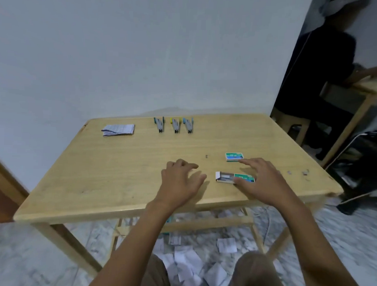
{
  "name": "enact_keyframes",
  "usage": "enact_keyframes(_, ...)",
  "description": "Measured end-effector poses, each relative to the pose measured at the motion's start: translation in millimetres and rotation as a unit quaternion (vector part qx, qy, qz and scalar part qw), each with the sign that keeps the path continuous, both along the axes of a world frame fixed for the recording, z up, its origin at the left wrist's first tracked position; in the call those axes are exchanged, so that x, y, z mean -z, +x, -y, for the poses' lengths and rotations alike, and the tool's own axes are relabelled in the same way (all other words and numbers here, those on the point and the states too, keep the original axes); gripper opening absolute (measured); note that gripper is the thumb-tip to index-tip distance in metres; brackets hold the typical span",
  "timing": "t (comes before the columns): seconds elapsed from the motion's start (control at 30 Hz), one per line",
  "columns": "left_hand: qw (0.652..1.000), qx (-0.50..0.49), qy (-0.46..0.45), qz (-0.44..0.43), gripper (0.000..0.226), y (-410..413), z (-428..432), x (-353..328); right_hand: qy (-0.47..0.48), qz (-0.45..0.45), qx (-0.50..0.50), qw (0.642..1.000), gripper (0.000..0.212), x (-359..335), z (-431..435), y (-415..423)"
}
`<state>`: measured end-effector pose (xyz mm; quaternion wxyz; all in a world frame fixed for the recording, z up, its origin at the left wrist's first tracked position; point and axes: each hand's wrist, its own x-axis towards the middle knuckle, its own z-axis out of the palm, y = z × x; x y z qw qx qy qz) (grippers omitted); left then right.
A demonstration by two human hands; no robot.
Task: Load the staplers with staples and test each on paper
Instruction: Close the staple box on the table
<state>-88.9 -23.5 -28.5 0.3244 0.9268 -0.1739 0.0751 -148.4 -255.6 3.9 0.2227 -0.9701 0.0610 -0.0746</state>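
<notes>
On the table point(118, 172), near edge, your R hand point(265, 182) is spread, fingers straight, thumb by the half-open staple box point(227, 178), gripping nothing; L hand point(180, 181) beside it, loosely curled, empty. 3 staplers point(175, 125) line the far edge, paper stack point(118, 129) left of them.

The light is soft, even and a little dim. A faint shadow lies on the table point(118, 172) by the left hand point(180, 181). Everything looks fuzzy; the edges bend and smear.

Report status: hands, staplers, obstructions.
Left hand open, empty. Right hand open, over opened staple box. Three staplers lined up at far edge, untouched. Nothing blocking reach.
</notes>
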Motion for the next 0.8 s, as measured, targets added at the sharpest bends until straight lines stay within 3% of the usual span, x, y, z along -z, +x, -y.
enact_keyframes(0.07, 0.997, 0.042, 0.048, -0.037, 0.05, -2, 20, 0, 0.01, -0.062, 0.012, 0.998, 0.063, 6, 19, -3)
enact_keyframes(0.13, 0.995, 0.048, 0.066, -0.06, 0.05, 0, 32, 0, 0.025, -0.063, 0.003, 0.998, 0.053, 13, 30, -3)
enact_keyframes(0.27, 0.996, 0.059, 0.016, -0.071, 0.034, 2, 39, -1, 0.046, -0.031, -0.028, 0.998, 0.039, 24, 34, -2)
enact_keyframes(0.4, 0.995, 0.061, -0.039, -0.068, 0.025, 2, 40, -2, 0.048, -0.021, -0.049, 0.997, 0.038, 28, 39, 0)
enact_keyframes(0.67, 0.986, 0.066, -0.11, -0.107, 0.042, 1, 36, -1, 0.053, -0.017, -0.081, 0.995, 0.037, 29, 41, 1)
enact_keyframes(0.8, 0.977, 0.068, -0.146, -0.137, 0.023, -1, 33, -2, 0.07, -0.037, -0.101, 0.992, 0.037, 27, 43, 2)
